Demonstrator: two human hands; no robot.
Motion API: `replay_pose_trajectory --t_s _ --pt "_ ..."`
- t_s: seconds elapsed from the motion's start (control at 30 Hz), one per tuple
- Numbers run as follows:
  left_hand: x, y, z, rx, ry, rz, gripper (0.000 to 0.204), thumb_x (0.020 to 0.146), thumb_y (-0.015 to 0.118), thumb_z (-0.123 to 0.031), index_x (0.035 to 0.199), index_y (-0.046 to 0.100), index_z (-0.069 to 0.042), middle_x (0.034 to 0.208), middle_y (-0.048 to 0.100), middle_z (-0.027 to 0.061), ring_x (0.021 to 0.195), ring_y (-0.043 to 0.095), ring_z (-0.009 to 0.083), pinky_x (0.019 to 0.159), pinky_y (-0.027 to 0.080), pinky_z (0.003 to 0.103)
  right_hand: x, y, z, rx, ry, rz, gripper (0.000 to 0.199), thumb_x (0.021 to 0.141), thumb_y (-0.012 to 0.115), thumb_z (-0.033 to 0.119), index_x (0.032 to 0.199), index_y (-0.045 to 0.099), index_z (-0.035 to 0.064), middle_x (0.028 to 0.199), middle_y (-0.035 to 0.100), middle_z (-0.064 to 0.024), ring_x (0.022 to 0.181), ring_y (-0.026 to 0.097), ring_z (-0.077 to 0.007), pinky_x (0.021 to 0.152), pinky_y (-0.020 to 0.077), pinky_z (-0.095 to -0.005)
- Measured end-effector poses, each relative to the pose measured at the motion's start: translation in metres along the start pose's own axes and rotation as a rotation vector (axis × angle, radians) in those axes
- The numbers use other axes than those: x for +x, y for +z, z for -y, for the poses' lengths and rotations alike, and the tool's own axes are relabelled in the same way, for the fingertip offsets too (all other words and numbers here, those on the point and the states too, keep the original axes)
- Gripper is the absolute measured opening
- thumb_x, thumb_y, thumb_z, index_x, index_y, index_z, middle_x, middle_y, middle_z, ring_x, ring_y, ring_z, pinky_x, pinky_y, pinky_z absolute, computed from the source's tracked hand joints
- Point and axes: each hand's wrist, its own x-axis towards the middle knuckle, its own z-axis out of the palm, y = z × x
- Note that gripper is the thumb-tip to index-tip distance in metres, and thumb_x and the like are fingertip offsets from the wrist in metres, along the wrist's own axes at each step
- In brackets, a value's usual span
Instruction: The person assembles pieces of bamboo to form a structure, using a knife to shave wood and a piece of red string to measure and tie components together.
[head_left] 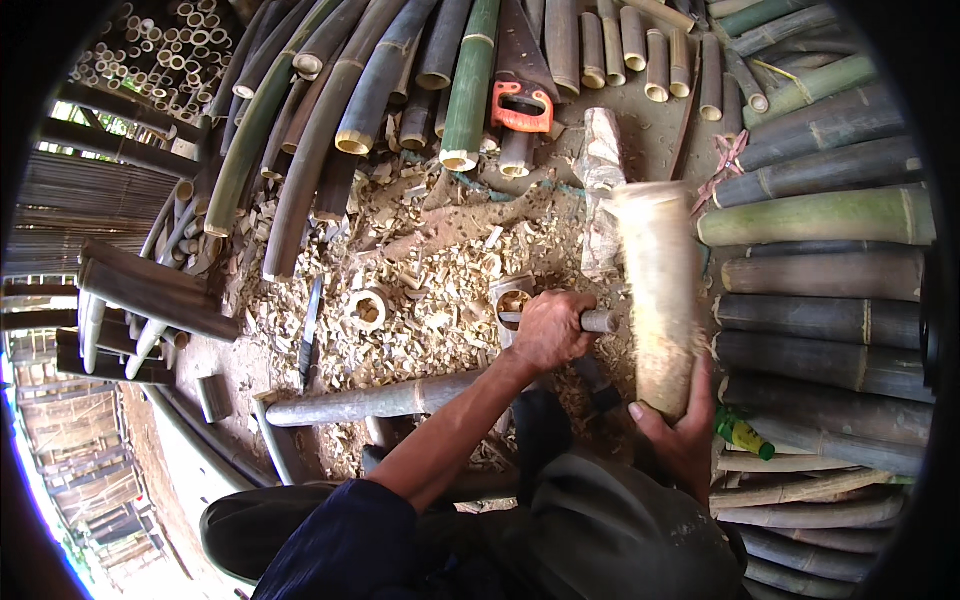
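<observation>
My left hand (552, 328) is closed around a short round rod-like tool (601, 321). One end sticks out to the right of my fist; the other reaches to the left, over the open end of a bamboo piece (512, 299). Whether the tool has a blade, I cannot tell. My right hand (682, 428) grips the lower end of a thick, pale length of wood (660, 300), thumb on its left side. Motion blurs this wood, which stands roughly upright in view, right of the tool. A cut bamboo ring (368, 310) lies among shavings to the left.
A knife (311, 330) lies on the shavings (430, 330). An orange-handled saw (522, 108) rests among bamboo poles (470, 90) at the far side. More poles (820, 275) are stacked at right, near a green bottle (745, 435). A bamboo pole (380, 402) lies before my legs.
</observation>
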Motion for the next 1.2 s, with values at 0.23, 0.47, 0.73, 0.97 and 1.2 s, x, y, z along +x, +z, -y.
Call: replay_pose_trajectory --t_s 0.23,0.47,0.73,0.97,1.2 --pt "0.013 -0.024 0.008 -0.102 -0.07 0.133 0.02 0.08 0.078 -0.019 0.09 0.073 -0.003 0.08 0.074 0.0124 0.072 0.071 0.0309 0.072 0.058 0.044 0.018 0.015 -0.001 -0.288 -0.196 0.093 0.097 0.083 0.078 0.021 0.158 0.023 -0.0043 0.139 0.054 -0.033 0.125 0.06 -0.0418 0.106 0.0473 -0.0459" --pt "0.086 -0.061 0.028 -0.653 -0.32 0.174 0.029 0.087 0.08 -0.029 0.082 0.072 -0.002 0.069 0.065 0.0033 0.067 0.058 0.0105 0.064 0.046 0.033 0.02 0.006 -0.02 -0.028 -0.095 -0.005 0.098 0.084 0.077 0.017 0.157 0.019 -0.0114 0.147 0.048 -0.0322 0.133 0.053 -0.0337 0.112 0.0409 -0.0417" --pt "0.098 -0.039 0.052 -0.415 -0.241 0.341 0.041 0.09 0.076 -0.039 0.075 0.068 -0.002 0.066 0.062 0.0041 0.061 0.052 0.0152 0.061 0.044 0.037 0.039 0.009 -0.02 0.116 -0.08 -0.079 0.097 0.085 0.077 0.017 0.159 0.019 -0.0095 0.152 0.042 -0.0308 0.138 0.048 -0.0329 0.116 0.0371 -0.0412" --pt "0.066 -0.028 0.032 -0.334 -0.098 0.398 0.043 0.093 0.075 -0.042 0.082 0.071 -0.001 0.071 0.069 0.0116 0.063 0.062 0.0206 0.066 0.053 0.04 0.052 0.013 -0.004 -0.28 -0.149 0.046 0.098 0.085 0.078 0.019 0.159 0.02 -0.0058 0.146 0.05 -0.0323 0.132 0.056 -0.0399 0.108 0.0458 -0.0438" --pt "0.035 -0.038 0.053 -0.554 -0.104 0.433 0.014 0.087 0.079 -0.01 0.08 0.07 -0.002 0.09 0.075 0.007 0.084 0.071 0.0161 0.077 0.059 0.031 0.06 0.0 0.048 -0.282 -0.341 0.139 0.098 0.085 0.077 0.015 0.159 0.017 -0.006 0.145 0.051 -0.0337 0.129 0.059 -0.0413 0.109 0.0457 -0.0447"
